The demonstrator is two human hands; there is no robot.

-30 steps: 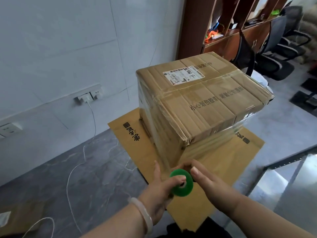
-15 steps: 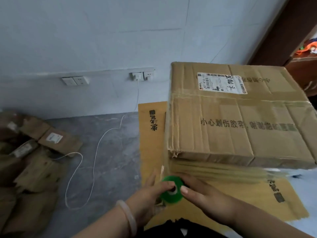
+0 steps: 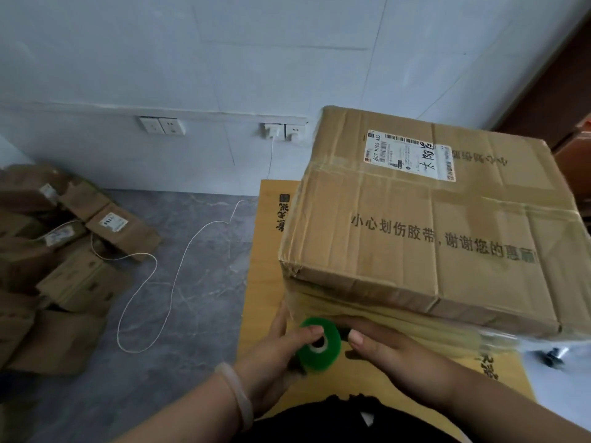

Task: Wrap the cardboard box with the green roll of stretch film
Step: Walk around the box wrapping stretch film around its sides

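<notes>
The green roll point(image 3: 318, 343) hangs low at the near left corner of the cardboard box point(image 3: 431, 225), its open core facing the camera, close against the box's lower side; bands of stretch film point(image 3: 399, 324) lie around that lower side while the labelled top of the box is bare, so I judge the wrapping partly done; the risk from here is that the film tears or bunches into a rope on the box's sharp corner if the roll is drawn too hard or at a slant, or that the roll slips from the thumb and the film goes slack; the left hand point(image 3: 271, 356) grips the roll, thumb pressed at the core's rim on the near face, fingers curled behind it on the box's side; the right hand point(image 3: 393, 350) lies just right of the roll, thumb just beside its edge, fingers reaching behind it toward the box, and whether they clasp it I cannot tell; beneath the box lies a flat cardboard sheet point(image 3: 265, 251); left of the box a white cable point(image 3: 179, 273) loops over the grey floor; farther left of the box sits a pile of small cartons point(image 3: 64, 251).
</notes>
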